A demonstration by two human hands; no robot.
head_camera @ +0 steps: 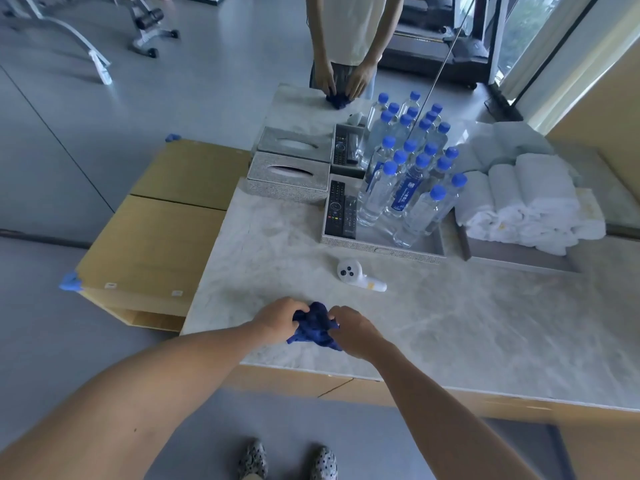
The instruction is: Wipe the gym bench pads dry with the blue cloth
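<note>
A crumpled dark blue cloth point(316, 328) lies on the marble counter point(450, 323) near its front edge. My left hand point(280, 318) grips the cloth's left side and my right hand point(355, 332) grips its right side, so the cloth is bunched between them. A gym bench point(145, 26) with black pads stands far off at the top left of the floor. A mirror behind the counter shows my reflection holding the same cloth.
On the counter sit a white handheld controller point(358, 274), a tray point(381, 249) with remotes and several blue-capped water bottles point(408, 188), a tissue box point(289, 174) and folded white towels point(526, 202). A wooden cabinet point(156, 237) adjoins the counter on the left. Grey floor lies beyond.
</note>
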